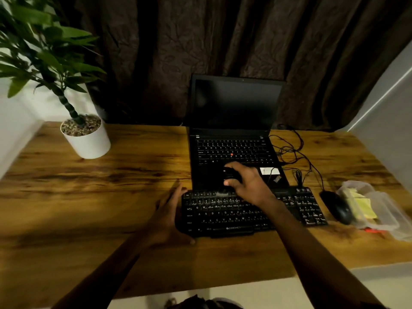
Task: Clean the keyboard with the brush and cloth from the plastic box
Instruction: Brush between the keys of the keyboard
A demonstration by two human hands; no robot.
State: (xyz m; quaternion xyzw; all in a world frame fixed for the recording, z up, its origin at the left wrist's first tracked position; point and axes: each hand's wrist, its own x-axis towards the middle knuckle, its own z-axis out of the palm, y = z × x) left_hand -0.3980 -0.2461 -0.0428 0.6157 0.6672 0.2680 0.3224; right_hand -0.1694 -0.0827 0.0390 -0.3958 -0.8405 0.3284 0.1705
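Gripping a small black brush [230, 175], the right hand [249, 184] curls its fingers and thumb round it just above the top row of a black rectangular plastic keyboard [223, 216]. The left hand [169, 212] lies with straight fingers along the keyboard's left edge, thumb at the near corner. Right of the gripping fingers, past a black computer mouse [338, 208], a clear plastic box [384, 214] holds a yellow cloth [365, 208]. Beyond the fingers, an open black laptop [234, 103] stands on the brown wooden desk [89, 197].
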